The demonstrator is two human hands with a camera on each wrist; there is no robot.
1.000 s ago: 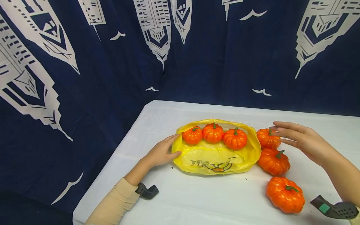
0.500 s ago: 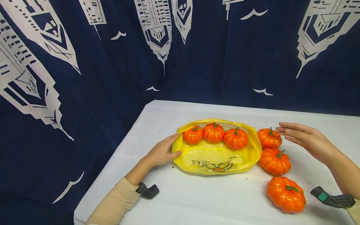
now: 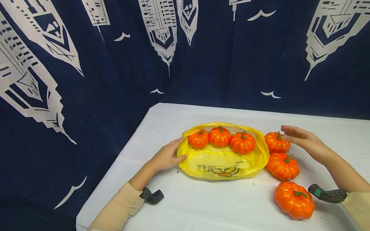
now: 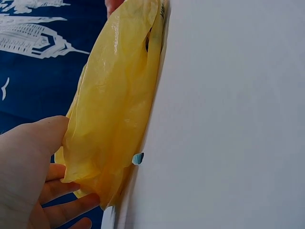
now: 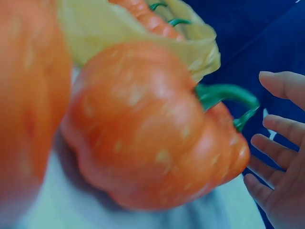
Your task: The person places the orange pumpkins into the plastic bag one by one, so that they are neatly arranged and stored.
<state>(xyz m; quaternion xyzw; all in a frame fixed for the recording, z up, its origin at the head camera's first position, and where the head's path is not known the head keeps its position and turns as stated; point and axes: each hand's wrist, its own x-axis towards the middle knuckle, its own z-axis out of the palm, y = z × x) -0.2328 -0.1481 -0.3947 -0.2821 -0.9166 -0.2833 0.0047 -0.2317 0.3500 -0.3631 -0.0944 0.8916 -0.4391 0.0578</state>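
Note:
A yellow plastic bag lies on the table with its mouth spread wide, and 3 small orange pumpkins with green stems sit inside along its far side. My left hand rests against the bag's left end, thumb and fingers spread apart; the left wrist view shows the fingertips partly behind the yellow plastic. Beside the far right pumpkin, my right hand hovers with extended fingers and holds nothing. In the right wrist view its fingers stand just apart from a pumpkin's stem.
Against the bag's right side sits a larger pumpkin, and another pumpkin lies nearer the front. The white table meets a dark blue curtain at the back and left. Tiny dark specks dot the cloth.
My right hand first drew slightly right, away from the far right pumpkin, then came back left toward it. The left hand, bag and pumpkins stay in place.

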